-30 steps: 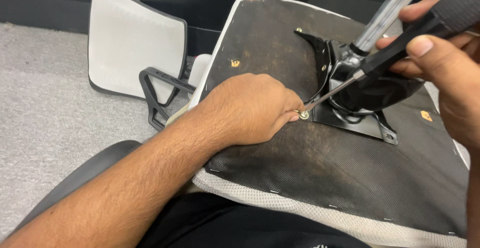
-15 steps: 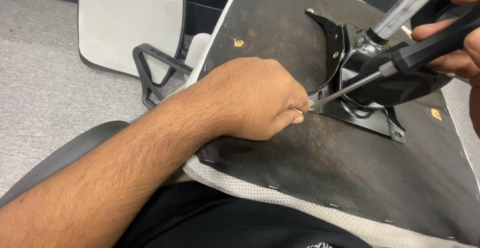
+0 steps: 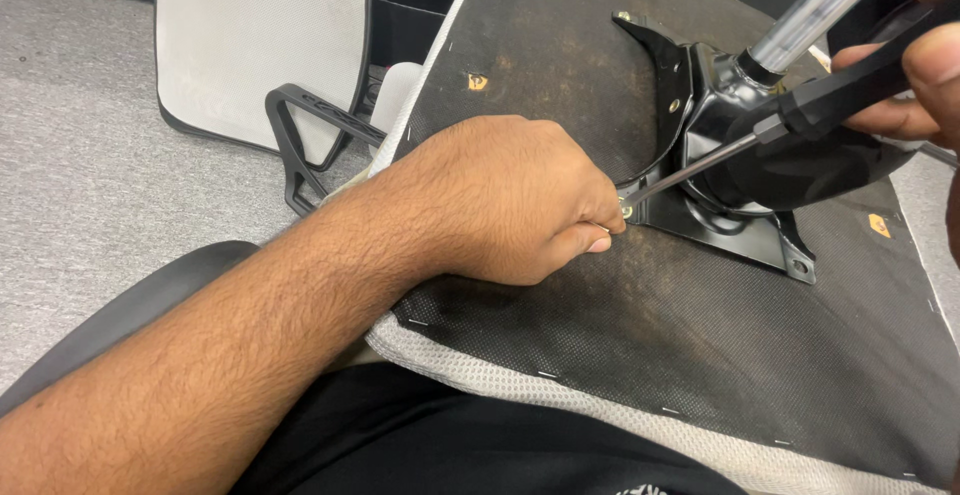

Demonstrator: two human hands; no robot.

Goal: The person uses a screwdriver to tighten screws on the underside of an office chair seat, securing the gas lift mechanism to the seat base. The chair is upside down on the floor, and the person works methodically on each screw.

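Shifted slightly rightward since the earlier frame, left hand point(image 3: 510, 200) lies knuckles-up on the upturned seat underside point(image 3: 640, 355), fingers pinched on a screw point(image 3: 627, 211) at the black mounting plate's point(image 3: 745, 240) corner, not yet seated; beyond, right hand point(image 3: 915, 70) clamps the screwdriver point(image 3: 770, 130), tip on that screw.

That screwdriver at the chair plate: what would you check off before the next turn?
1. Screwdriver tip sits on the screw: ok, the shaft runs straight to it.
2. Left hand steadies the screw: ok, fingertips pinch at it.
3. Right hand grips the handle: ok.
4. Mounting plate lies flat on the seat underside: ok at the near edge.
5. Tip seated in the screw head: cannot tell, too small.
6. Other corner screws fitted: cannot tell.
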